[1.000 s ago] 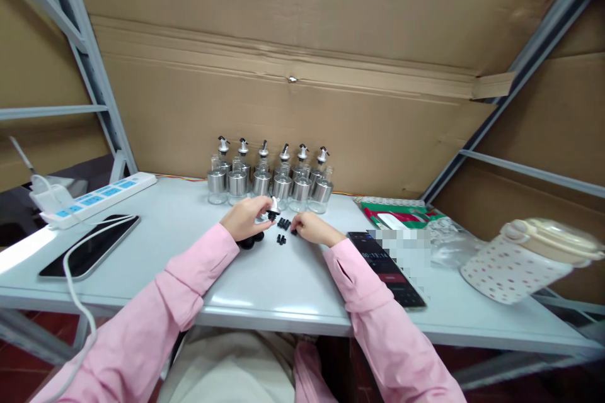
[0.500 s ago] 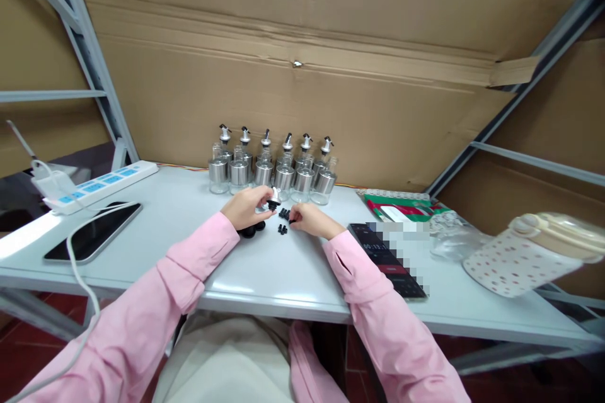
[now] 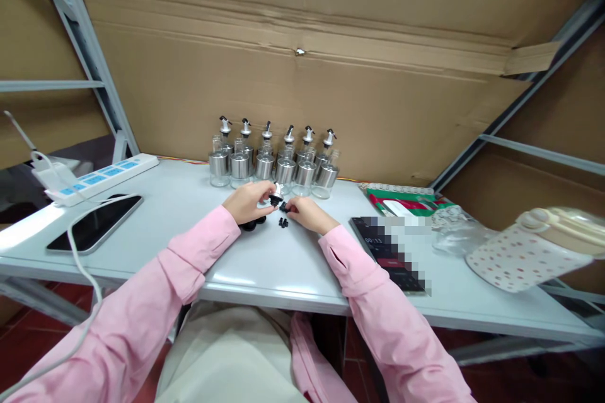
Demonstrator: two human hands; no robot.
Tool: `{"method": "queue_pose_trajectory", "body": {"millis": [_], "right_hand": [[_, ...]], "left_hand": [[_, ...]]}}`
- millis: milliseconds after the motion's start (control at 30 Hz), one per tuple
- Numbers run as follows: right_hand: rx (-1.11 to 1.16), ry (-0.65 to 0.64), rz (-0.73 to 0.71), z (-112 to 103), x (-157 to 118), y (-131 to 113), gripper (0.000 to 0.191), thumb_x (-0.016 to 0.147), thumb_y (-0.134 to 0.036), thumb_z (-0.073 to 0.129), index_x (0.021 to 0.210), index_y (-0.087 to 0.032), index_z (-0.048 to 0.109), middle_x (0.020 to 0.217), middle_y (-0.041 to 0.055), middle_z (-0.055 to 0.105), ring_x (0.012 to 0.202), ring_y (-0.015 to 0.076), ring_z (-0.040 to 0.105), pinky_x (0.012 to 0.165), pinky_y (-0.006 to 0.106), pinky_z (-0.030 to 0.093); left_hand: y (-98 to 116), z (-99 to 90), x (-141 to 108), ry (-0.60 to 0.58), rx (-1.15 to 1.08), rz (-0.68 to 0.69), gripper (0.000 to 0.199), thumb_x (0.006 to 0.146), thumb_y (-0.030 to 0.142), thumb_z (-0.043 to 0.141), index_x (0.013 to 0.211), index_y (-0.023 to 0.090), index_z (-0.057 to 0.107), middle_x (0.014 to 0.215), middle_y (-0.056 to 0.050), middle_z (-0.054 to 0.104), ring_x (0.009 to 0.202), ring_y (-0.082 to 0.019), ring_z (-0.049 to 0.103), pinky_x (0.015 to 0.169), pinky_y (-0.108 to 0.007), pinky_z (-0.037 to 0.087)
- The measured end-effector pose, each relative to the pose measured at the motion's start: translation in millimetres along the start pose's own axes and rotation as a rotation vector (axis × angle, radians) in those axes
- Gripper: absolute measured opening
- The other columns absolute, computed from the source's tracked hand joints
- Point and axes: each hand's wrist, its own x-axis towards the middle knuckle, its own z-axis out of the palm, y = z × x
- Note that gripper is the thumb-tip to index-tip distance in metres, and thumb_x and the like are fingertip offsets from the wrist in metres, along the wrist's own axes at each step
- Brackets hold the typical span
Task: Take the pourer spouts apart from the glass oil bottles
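My left hand (image 3: 249,203) pinches a silver and black bottle pourer (image 3: 276,192) a little above the table, its black ribbed end pointing down. Close on its right, my right hand (image 3: 309,213) has its fingertips closed at the small black parts (image 3: 283,223) on the table; what sits between the fingertips is too small to make out. Black round pieces (image 3: 253,224) lie beneath my left hand, partly covered by it. Beyond both hands stand several glass bottles with steel sleeves (image 3: 263,167), the front row without tops and the back row fitted with pourers (image 3: 289,134).
On the left are a power strip (image 3: 106,177), a white cable (image 3: 75,252) and a dark tablet (image 3: 94,224). To the right lie a phone (image 3: 390,258), a green and red packet (image 3: 401,203) and a spotted tumbler (image 3: 524,252). Cardboard (image 3: 302,94) walls the back.
My right hand has moved slightly left, nearer the pourer in my left hand. The whole view has shifted a little. My left hand keeps its hold.
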Motion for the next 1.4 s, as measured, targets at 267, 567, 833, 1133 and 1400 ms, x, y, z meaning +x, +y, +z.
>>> {"method": "queue_pose_trajectory", "body": {"millis": [267, 567, 833, 1133, 1400], "right_hand": [[0.002, 0.133, -0.039, 4.4, 6.4, -4.5, 0.013, 0.077, -0.023, 0.062, 0.080, -0.011, 0.065, 0.074, 0.0058, 0.062, 0.065, 0.0128, 0.052, 0.062, 0.023, 0.037], [-0.009, 0.129, -0.072, 18.7, 16.5, -14.0, 0.006, 0.079, -0.018, 0.061, 0.078, -0.012, 0.062, 0.075, 0.0064, 0.062, 0.068, 0.0148, 0.056, 0.065, 0.024, 0.039], [-0.041, 0.116, -0.020, 14.4, 14.7, -6.4, 0.007, 0.077, -0.019, 0.062, 0.074, -0.012, 0.063, 0.072, 0.0065, 0.065, 0.065, 0.0144, 0.057, 0.061, 0.023, 0.037], [-0.099, 0.180, -0.009, 4.7, 5.9, -6.5, 0.028, 0.089, -0.017, 0.041, 0.077, -0.011, 0.067, 0.076, 0.0108, 0.067, 0.069, 0.0158, 0.058, 0.066, 0.025, 0.037], [-0.006, 0.134, -0.079, 8.8, 4.1, -3.7, 0.011, 0.072, -0.019, 0.066, 0.079, -0.011, 0.068, 0.074, 0.0064, 0.063, 0.066, 0.0142, 0.055, 0.065, 0.024, 0.040]], "left_hand": [[0.3, 0.4, -0.2, -0.007, -0.003, 0.001, 0.022, 0.074, 0.029, 0.061, 0.088, 0.018, 0.049, 0.070, 0.003, 0.052, 0.062, -0.011, 0.050, 0.064, -0.023, 0.038], [-2.3, 3.5, -0.5, -0.055, -0.013, -0.022, 0.021, 0.073, 0.029, 0.060, 0.088, 0.018, 0.050, 0.070, 0.003, 0.053, 0.063, -0.011, 0.051, 0.063, -0.023, 0.039], [-4.2, 5.2, -1.5, -0.043, -0.015, -0.022, 0.024, 0.073, 0.032, 0.061, 0.087, 0.018, 0.048, 0.070, 0.003, 0.054, 0.061, -0.011, 0.051, 0.062, -0.023, 0.038], [-5.9, 4.2, -1.7, -0.027, -0.029, -0.017, 0.025, 0.074, 0.034, 0.060, 0.089, 0.018, 0.048, 0.071, 0.003, 0.053, 0.061, -0.011, 0.050, 0.061, -0.022, 0.039], [-4.4, 6.2, -2.6, -0.042, -0.023, -0.017, 0.024, 0.074, 0.032, 0.061, 0.089, 0.018, 0.049, 0.070, 0.003, 0.053, 0.061, -0.011, 0.050, 0.062, -0.022, 0.038]]}}
